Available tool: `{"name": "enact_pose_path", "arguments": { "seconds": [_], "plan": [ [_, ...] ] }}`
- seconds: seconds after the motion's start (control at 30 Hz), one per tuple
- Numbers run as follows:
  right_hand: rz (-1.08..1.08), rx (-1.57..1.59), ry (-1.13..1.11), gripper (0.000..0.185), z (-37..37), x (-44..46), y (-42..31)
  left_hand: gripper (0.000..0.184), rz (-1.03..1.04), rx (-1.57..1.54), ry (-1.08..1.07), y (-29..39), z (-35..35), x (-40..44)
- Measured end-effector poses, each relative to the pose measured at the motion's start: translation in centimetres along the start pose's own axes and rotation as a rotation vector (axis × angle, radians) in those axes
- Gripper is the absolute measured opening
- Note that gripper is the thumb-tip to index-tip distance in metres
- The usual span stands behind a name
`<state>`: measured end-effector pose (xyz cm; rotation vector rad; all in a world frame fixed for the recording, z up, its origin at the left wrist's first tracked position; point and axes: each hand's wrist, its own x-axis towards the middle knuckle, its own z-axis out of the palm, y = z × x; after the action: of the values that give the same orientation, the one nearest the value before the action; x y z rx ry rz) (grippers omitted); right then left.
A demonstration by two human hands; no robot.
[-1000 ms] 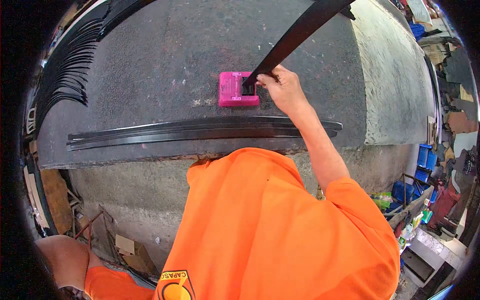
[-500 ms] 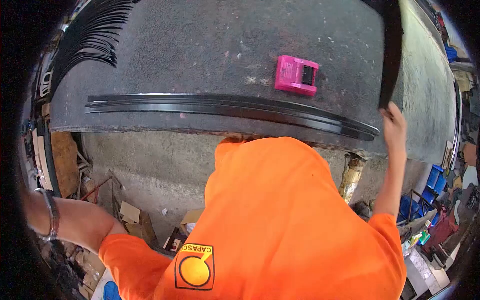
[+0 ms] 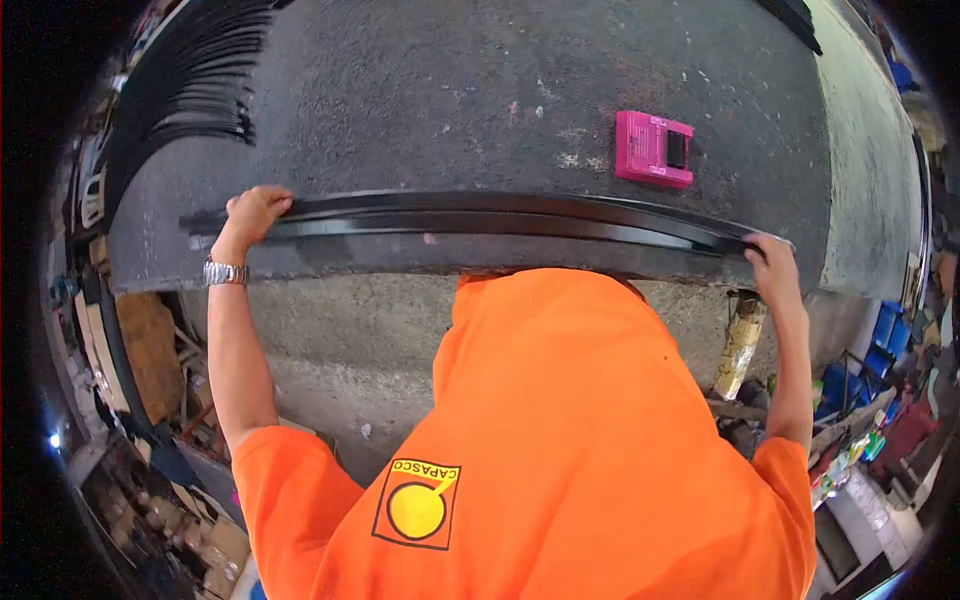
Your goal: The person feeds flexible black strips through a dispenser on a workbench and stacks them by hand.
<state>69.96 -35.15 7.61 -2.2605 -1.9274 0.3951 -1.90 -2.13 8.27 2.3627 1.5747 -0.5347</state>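
Long, glossy black strips [image 3: 480,203] lie lengthwise along the near edge of the dark worktable [image 3: 400,100], bowed in this wide view. My left hand [image 3: 260,213] is closed around the upper strip near its left end; a metal watch is on that wrist. At the other end, my right hand [image 3: 776,270] grips the strip's tip, thumb on the near side. The strips overlap, so I cannot tell how many lie under the held one. Beyond them, toward the right, rests a bright pink box-shaped device [image 3: 654,150] with a black panel.
A fanned stack of many black strips [image 3: 200,90] covers the far left of the table. More black pieces [image 3: 795,20] sit at the far right corner. Below the table edge stands a tape-wrapped post [image 3: 740,345]; cardboard [image 3: 225,540] and blue containers [image 3: 885,330] clutter the floor.
My left hand has come up from the lower left onto the strip's left end. My right hand has lowered the black strip it held upright at the right, and it now lies along the others.
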Motion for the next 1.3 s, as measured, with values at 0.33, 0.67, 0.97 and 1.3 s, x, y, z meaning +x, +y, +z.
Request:
{"name": "enact_pose_path", "arguments": {
  "seconds": [0.33, 0.67, 0.97, 1.3],
  "plan": [
    [-0.221, 0.056, 0.187, 0.011, 6.0, 9.3, -17.8, 0.045, 0.607, -0.494, 0.336, 18.6, -0.7, 4.1],
    [-0.222, 0.035, 0.402, 0.011, 6.5, 14.2, -23.2, 0.051, 0.791, -0.237, 0.562, 26.9, -0.2, 6.0],
    [-0.216, 0.064, 0.428, 0.011, 7.2, 14.4, -21.8, 0.058, 0.754, -0.132, 0.643, 28.4, 0.2, 7.0],
    [-0.265, -0.018, 0.508, 0.006, 5.7, 12.9, -15.0, 0.058, 0.794, -0.157, 0.705, 37.8, 1.1, 8.2]
  ]
}}
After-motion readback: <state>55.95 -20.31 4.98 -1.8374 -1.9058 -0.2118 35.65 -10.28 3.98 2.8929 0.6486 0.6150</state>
